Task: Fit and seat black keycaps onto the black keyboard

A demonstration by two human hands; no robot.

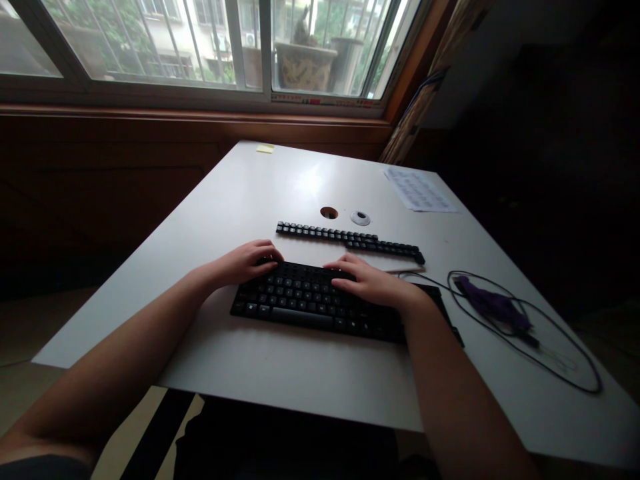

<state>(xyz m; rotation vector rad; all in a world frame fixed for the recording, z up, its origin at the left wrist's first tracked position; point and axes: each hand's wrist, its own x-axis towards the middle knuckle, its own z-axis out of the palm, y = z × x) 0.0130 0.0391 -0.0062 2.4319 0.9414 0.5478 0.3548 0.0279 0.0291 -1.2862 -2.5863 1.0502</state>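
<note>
A black keyboard (305, 300) lies on the white table (280, 373) in front of me. My left hand (247, 261) rests at the keyboard's upper left corner, fingers curled down onto the top edge. My right hand (370, 280) lies flat across the keyboard's right half, fingers stretched out over the keys. Behind the keyboard a long row of loose black keycaps (350, 240) is lined up on the table. A thin stick (405, 271) lies just behind my right hand.
A black cable loop (560, 363) with a purple item (493, 305) lies at the right. A cable hole (329, 213) and its white cap (360, 218) sit further back. A printed sheet (419, 190) and a yellow note (265, 149) lie near the window.
</note>
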